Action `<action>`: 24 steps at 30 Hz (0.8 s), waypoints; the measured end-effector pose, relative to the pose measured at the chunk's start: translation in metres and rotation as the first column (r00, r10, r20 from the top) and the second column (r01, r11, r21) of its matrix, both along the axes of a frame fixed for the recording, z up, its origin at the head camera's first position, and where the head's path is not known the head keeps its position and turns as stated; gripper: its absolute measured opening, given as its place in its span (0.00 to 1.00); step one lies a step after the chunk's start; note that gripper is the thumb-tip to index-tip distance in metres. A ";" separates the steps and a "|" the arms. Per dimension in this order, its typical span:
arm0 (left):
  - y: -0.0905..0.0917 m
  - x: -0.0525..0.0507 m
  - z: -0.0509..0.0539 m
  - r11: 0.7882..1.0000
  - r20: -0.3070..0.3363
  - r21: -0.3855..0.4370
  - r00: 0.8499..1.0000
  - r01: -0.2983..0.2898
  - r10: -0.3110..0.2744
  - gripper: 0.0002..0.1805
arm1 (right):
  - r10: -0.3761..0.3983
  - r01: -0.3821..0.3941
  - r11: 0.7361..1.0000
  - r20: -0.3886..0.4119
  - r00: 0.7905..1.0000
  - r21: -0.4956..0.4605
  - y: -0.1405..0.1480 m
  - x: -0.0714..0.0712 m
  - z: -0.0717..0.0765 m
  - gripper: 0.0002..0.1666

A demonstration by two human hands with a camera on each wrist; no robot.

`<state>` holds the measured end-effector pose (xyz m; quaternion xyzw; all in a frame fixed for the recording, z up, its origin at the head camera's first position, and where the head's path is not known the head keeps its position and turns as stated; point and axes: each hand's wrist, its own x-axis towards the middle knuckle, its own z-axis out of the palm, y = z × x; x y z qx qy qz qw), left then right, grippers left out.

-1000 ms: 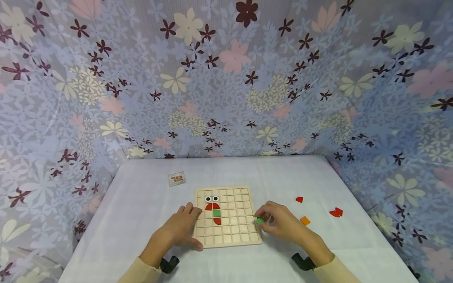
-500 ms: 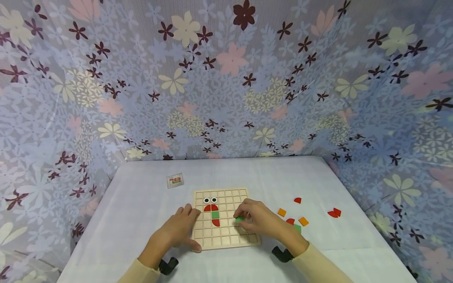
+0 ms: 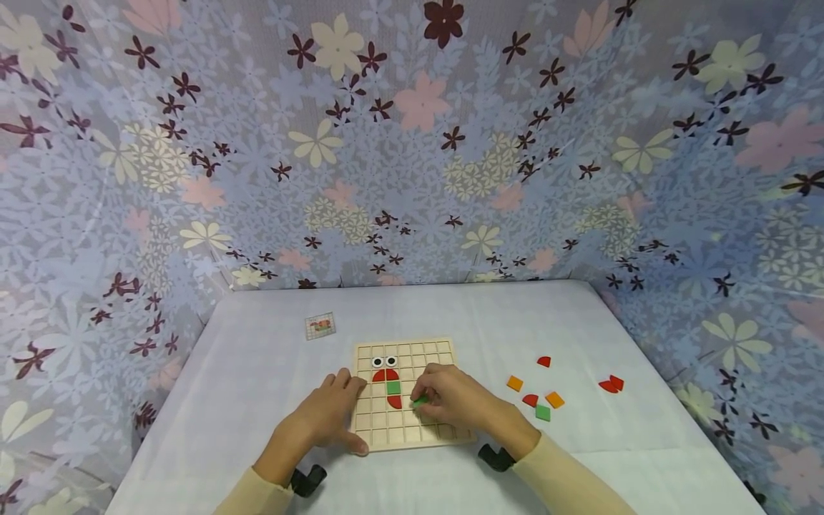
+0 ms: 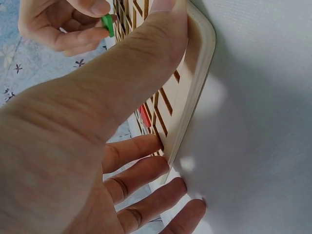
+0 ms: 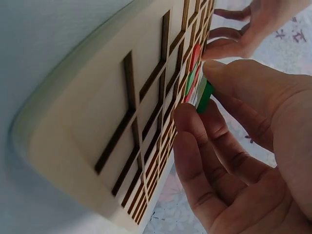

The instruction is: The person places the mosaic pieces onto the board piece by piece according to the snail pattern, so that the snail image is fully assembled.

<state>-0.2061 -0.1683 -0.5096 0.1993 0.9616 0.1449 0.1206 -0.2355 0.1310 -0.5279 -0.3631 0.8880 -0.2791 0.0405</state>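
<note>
A wooden grid board [image 3: 412,433] lies on the table. Two eye tiles [image 3: 384,362], red quarter-round tiles [image 3: 385,375] and a green square tile [image 3: 393,388] sit in its cells, with one more red quarter-round tile [image 3: 395,402] below the green one. My left hand [image 3: 325,411] rests along the board's left edge, thumb at the near corner and fingers spread. Over the board, right of the lower red tile, my right hand [image 3: 460,400] pinches a green tile [image 5: 205,96] between thumb and fingers. Its full outline is partly covered by the fingers.
Right of the board lie orange square tiles [image 3: 515,383], a green square tile [image 3: 543,413] and several red quarter-round tiles [image 3: 543,362]. A small picture card [image 3: 320,326] lies behind the board to the left. Flowered cloth [image 3: 412,179] surrounds the table.
My right hand has moved left from the board's right edge to above its middle, carrying the green tile. Loose tiles it had covered now show. My left hand stays on the board's edge.
</note>
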 end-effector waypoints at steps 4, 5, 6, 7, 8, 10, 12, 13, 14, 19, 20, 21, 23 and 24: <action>0.000 0.000 -0.002 1.000 -0.005 -0.001 1.000 0.003 -0.003 0.64 | -0.001 0.002 1.000 -0.010 1.000 0.028 -0.005 -0.001 0.001 0.04; 0.000 0.000 -0.003 1.000 -0.007 0.000 1.000 0.004 -0.004 0.63 | 0.000 0.001 0.999 -0.018 1.000 0.034 -0.006 -0.001 0.001 0.04; 0.000 0.001 -0.003 1.000 -0.010 0.002 1.000 0.005 -0.005 0.63 | 0.000 0.001 0.999 -0.025 1.000 0.040 -0.007 -0.001 0.000 0.04; 0.000 0.001 -0.003 1.000 -0.013 0.003 1.000 0.005 -0.005 0.63 | 0.001 0.000 0.999 -0.032 0.999 0.044 -0.008 -0.001 0.000 0.03; 0.000 0.001 -0.003 1.000 -0.015 0.005 1.000 0.005 -0.005 0.63 | -0.001 0.002 0.999 -0.036 0.999 0.048 -0.009 -0.001 -0.001 0.03; 0.000 0.001 -0.003 1.000 -0.016 0.009 1.000 0.005 -0.005 0.62 | -0.002 0.004 0.999 -0.043 0.999 0.053 -0.010 -0.002 -0.002 0.03; 0.000 0.002 -0.002 1.000 -0.016 0.007 1.000 0.003 -0.003 0.62 | -0.007 0.010 0.998 -0.048 0.999 0.057 -0.010 -0.002 -0.003 0.03; 0.000 0.002 -0.002 1.000 -0.014 0.006 1.000 0.002 -0.002 0.62 | -0.009 0.012 0.998 -0.051 0.999 0.058 -0.011 -0.002 -0.003 0.03; 0.000 0.002 -0.001 1.000 -0.012 0.005 1.000 0.002 -0.002 0.62 | -0.011 0.014 0.998 -0.053 0.999 0.060 -0.011 -0.002 -0.003 0.03; 0.000 0.002 0.000 1.000 -0.007 -0.004 1.000 -0.002 0.002 0.63 | -0.022 0.026 0.997 -0.049 0.999 0.069 -0.013 -0.003 -0.002 0.03; 0.000 0.002 0.000 1.000 -0.007 -0.004 1.000 -0.003 0.002 0.63 | -0.024 0.027 0.997 -0.048 0.999 0.072 -0.014 -0.003 -0.003 0.03; 0.000 0.002 0.000 1.000 -0.007 -0.005 1.000 -0.003 0.003 0.63 | -0.028 0.031 0.997 -0.044 0.999 0.076 -0.014 -0.003 -0.003 0.03; 0.000 0.002 0.000 1.000 -0.007 -0.004 1.000 -0.006 0.006 0.63 | -0.033 0.037 0.996 -0.039 0.999 0.084 -0.015 -0.003 -0.003 0.03; 0.000 0.002 0.000 1.000 -0.009 -0.004 1.000 -0.006 0.006 0.63 | -0.034 0.037 0.996 -0.039 0.999 0.084 -0.016 -0.004 -0.003 0.03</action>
